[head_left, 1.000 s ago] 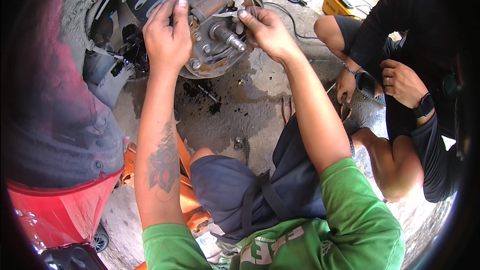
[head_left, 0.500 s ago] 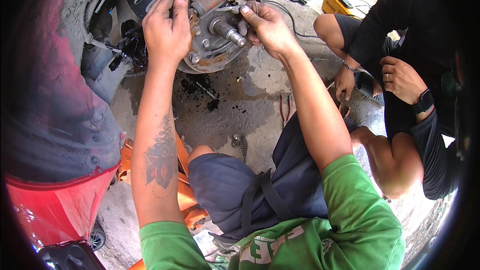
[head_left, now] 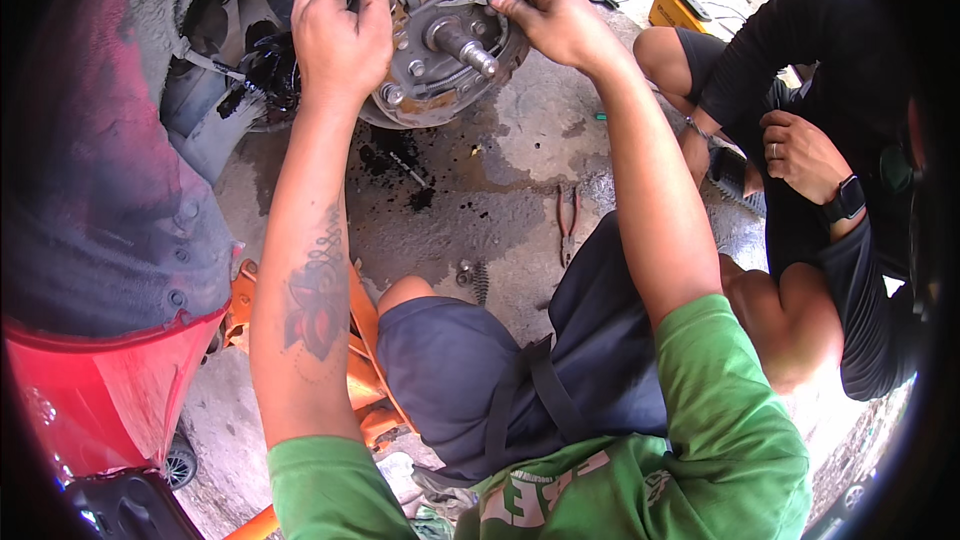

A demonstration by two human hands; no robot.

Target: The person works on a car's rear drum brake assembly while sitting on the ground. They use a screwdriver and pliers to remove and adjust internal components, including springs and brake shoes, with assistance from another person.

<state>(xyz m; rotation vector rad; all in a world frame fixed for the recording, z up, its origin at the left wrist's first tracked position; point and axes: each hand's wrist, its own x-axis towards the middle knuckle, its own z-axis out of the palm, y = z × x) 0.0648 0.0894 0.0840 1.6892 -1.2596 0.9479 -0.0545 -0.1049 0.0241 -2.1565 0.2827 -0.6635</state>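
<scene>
Lever (head_left: pixel 465 1) juts leftward from pinching right grip (head_left: pixel 562 24); left grip (head_left: pixel 343 38) at backplate (head_left: pixel 425 108), hold unclear.

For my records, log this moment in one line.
left hand: at plate, left side | right hand: pinching lever | spindle: bare | pliers: on ground

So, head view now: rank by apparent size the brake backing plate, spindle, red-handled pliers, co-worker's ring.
1. Brake backing plate, clearly largest
2. Spindle and red-handled pliers, not ranked: similar length, spindle thicker
3. Co-worker's ring, smallest

Apparent size only.
</scene>
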